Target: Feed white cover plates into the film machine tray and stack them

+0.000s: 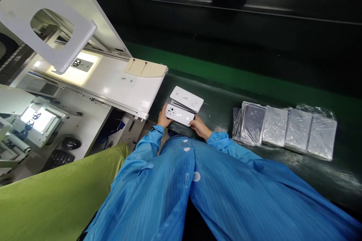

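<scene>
I have a white panel (179, 115) between my two hands, close to the desk's near edge and toward the left end of the desk (219, 99). My left hand (163, 117) is closed on its left short end, fingers curled round the corner. My right hand (200, 127) pinches the near right corner, the thumb along the rim; how its other fingers lie underneath I can't tell. The panel is long, flat and smooth, with rounded corners and a pale, even face. At its left end sits a cluster of round dark openings of differing size; small greyish marks show near the middle, and a round mark sits toward the right end. The side facing me shows a thin, darker rim. Whether its underside touches the desk I can't make out. Just beyond it, farther from the near edge, lies a small pile of similar pieces; the top panel (186, 99) is white too, but its fainter ring of openings is at the right end, and other layers peek out beneath its left part. Farther right along the desk stand stacks in wrinkled clear film (273, 126), silvery grey through the wrapping, with one darker face near their left end.
</scene>
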`<state>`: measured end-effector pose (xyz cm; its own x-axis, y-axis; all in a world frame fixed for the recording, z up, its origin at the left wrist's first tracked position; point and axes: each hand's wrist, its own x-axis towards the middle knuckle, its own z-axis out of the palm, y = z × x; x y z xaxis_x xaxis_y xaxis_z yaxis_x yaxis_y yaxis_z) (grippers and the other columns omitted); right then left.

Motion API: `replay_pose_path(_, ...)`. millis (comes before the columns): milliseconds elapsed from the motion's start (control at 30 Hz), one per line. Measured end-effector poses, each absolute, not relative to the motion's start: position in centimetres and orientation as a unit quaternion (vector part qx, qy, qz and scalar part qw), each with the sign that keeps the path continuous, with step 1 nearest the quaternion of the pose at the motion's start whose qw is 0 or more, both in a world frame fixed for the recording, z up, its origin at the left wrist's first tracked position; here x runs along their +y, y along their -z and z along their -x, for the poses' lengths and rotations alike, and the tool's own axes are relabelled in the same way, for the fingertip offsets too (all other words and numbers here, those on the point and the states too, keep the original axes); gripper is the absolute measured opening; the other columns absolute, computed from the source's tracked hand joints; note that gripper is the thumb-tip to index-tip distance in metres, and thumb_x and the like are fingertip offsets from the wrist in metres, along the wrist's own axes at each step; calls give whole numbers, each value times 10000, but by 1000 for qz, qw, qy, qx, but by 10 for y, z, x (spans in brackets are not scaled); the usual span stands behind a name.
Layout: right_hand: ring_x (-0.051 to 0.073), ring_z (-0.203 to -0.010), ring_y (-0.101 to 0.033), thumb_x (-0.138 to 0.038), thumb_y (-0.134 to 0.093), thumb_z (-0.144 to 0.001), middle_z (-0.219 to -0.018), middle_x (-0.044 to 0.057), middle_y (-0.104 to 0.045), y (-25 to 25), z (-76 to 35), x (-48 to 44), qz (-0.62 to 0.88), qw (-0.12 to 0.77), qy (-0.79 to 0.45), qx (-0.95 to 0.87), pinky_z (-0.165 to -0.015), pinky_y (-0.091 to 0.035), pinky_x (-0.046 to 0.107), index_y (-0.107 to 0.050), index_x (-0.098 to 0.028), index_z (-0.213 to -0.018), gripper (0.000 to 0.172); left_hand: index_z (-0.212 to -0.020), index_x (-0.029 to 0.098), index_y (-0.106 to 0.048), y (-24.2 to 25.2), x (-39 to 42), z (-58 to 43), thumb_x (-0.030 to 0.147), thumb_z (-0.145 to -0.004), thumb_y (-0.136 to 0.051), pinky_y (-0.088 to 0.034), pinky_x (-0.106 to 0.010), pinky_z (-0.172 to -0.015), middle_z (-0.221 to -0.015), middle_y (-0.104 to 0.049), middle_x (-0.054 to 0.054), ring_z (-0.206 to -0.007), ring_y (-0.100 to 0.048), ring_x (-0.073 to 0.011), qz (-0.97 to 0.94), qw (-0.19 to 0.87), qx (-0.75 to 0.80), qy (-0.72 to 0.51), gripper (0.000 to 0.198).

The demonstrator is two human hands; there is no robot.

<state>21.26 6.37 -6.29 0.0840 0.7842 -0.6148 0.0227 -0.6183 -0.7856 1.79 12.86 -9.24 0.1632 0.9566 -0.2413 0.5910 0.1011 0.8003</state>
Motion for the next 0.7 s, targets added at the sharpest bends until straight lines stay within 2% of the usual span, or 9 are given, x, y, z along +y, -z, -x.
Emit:
replay_pose_path(133,178,-879,-604,-182,-507,-539,-1008,42,-655,57,-218,63,646,341,-651,-208,-804,-450,343,-399,-207,-1238,708,-1415,175,-286,94,128,-20,3,-490,-707,-278,-423,-1098,-1425,-396,-136,-1286,-375,-318,-618,443,600,-247,1031)
replay_pose_path(233,182,-874,-604,-170,-559,-536,-965,20,-655,56,-231,62,641,353,-665,-148,-862,-416,410,-357,-252,-1291,786,-1425,149,-263,92,131,-17,-29,-474,-654,-277,-407,-1098,-1393,-435,-153,-1272,-407,-296,-536,540,582,-287,1043)
replay_pose_path(300,181,-919,-592,-181,-586,-554,-973,14,-646,56,-242,65,647,371,-657,-113,-913,-382,431,-319,-270,-1325,821,-1438,141,-225,88,138,-15,-1,-513,-626,-297,-401,-1085,-1342,-487,-156,-1249,-446,-274,-470,593,575,-311,1019)
replay_pose_path(367,165,-983,-570,-239,-597,-611,-1026,8,-630,57,-253,73,650,398,-641,-87,-960,-356,400,-312,-284,-1335,779,-1444,153,-214,83,150,-16,69,-600,-602,-293,-386,-1089,-1328,-507,-141,-1269,-434,-250,-435,604,580,-329,933)
replay_pose_path(433,151,-1008,-564,-344,-558,-706,-1074,9,-621,57,-262,84,641,421,-638,-70,-971,-359,359,-366,-285,-1305,632,-1445,190,-218,76,167,-22,173,-726,-548,-273,-354,-1101,-1355,-493,-107,-1304,-402,-210,-418,604,584,-345,792)
replay_pose_path(533,162,-969,-596,-488,-436,-821,-1074,38,-641,56,-267,100,611,435,-660,-53,-955,-390,353,-479,-254,-1214,459,-1451,233,-190,67,196,-38,417,-904,-336,-283,-336,-1093,-1388,-469,-82,-1287,-433,-170,-384,614,592,-353,596)
replay_pose_path(600,170,-975,-604,-536,-396,-850,-1079,50,-651,54,-265,108,600,433,-672,-40,-986,-371,373,-508,-248,-1186,456,-1438,191,-240,66,212,-49,567,-905,-206,-286,-361,-1091,-1390,-460,-119,-1290,-432,-200,-360,617,610,-342,653)
replay_pose_path(700,179,-1040,-589,-545,-360,-881,-1105,57,-657,53,-258,114,602,422,-677,-42,-1064,-279,430,-517,-241,-1183,456,-1311,75,-445,71,226,-63,647,-856,-289,-325,-404,-1067,-1316,-517,-198,-1256,-465,-275,-349,624,626,-312,748)
